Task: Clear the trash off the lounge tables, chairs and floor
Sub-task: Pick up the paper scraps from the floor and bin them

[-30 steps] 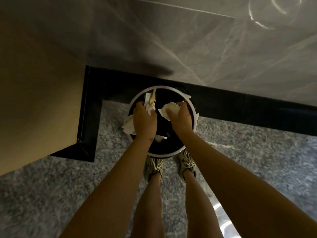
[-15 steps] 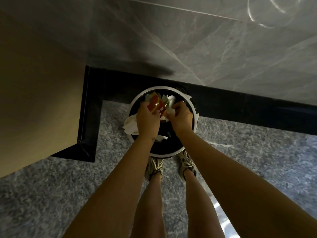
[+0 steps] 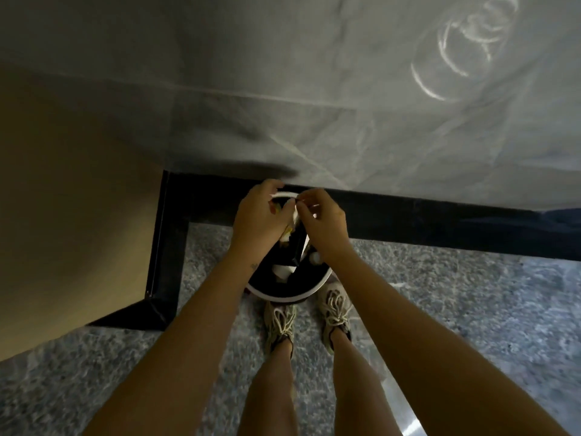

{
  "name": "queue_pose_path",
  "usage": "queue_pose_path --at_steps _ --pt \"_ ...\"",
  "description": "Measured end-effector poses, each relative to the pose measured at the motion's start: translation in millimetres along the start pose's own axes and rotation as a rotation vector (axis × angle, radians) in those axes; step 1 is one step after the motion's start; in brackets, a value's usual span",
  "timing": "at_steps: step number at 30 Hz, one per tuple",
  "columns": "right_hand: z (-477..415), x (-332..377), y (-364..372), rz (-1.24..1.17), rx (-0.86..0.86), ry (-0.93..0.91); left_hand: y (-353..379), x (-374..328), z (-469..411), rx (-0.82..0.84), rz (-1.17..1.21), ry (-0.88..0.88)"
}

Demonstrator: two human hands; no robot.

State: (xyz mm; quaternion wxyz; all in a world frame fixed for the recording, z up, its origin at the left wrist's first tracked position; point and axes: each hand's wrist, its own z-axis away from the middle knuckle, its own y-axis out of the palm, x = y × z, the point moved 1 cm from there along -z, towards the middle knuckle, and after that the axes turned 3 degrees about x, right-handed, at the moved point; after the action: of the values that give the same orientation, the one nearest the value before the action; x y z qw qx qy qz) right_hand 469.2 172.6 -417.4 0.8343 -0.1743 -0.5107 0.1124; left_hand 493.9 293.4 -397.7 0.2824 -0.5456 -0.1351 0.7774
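Both hands risen since earlier frame | left hand (image 3: 257, 212), right hand (image 3: 323, 220) pinching paper scraps (image 3: 294, 215) over round bin (image 3: 289, 295) | dumping underway; lounge unseen.

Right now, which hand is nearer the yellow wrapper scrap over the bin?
Left. The left hand is against the yellow wrapper scrap, above the bin; the right hand is just right of it, pinching white paper.
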Motion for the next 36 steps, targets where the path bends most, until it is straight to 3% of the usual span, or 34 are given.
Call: queue_pose_path --at_steps 9,17,28,36 --pt "91 114 -165 -0.023 -0.157 -0.182 -48 -191 53 0.159 -0.181 0.374" --pt "213 143 -340 -0.002 -0.485 -0.152 5 -380 119 0.425 -0.364 0.779" --pt "434 48 -547 -0.01 -1.01 0.071 208 -557 295 0.807 -0.435 1.141" --pt "620 -60 -682 0.126 -1.19 0.305 381 -655 468 1.039 -0.413 1.372"
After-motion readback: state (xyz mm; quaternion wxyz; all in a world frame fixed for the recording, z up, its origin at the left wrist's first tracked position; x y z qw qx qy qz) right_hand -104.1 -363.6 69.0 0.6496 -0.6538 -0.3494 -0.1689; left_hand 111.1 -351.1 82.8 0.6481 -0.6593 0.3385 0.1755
